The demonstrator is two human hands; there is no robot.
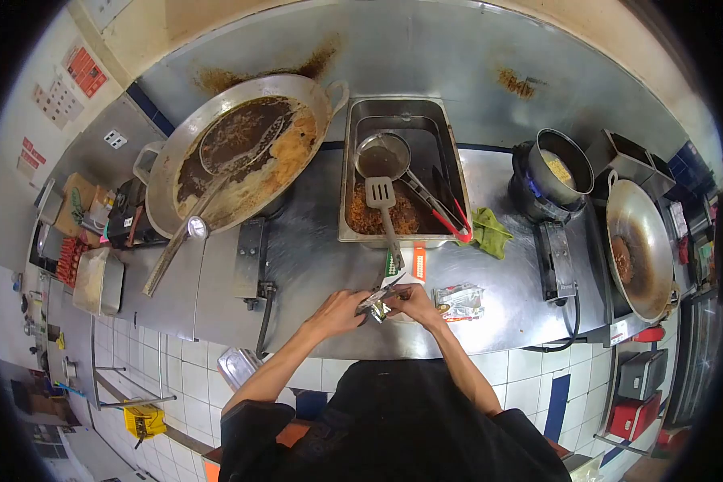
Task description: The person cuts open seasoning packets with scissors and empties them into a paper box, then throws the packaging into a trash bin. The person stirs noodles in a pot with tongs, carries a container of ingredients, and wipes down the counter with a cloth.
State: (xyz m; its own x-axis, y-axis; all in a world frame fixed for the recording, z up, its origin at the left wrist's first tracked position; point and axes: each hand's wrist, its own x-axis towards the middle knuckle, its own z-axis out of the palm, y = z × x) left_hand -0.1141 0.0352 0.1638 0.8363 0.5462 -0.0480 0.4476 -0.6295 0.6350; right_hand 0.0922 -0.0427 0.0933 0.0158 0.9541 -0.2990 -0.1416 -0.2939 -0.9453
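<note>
The left hand [337, 313] and right hand [414, 305] meet, fingers closed on a small shiny packet [380, 308] above the near side of the counter [313, 249], left of a crumpled clear wrapper [459, 302]. A firm pinch on both sides, mouth upright, best avoids spills; whether it is open, one cannot tell.

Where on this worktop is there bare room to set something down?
Bare steel counter shows between the oil-filled wok and the tray, and between the green cloth and the right-hand burner. It is crowded in front of the tray, where the left hand and right hand meet over a shiny item beside a wrapped packet.
</note>
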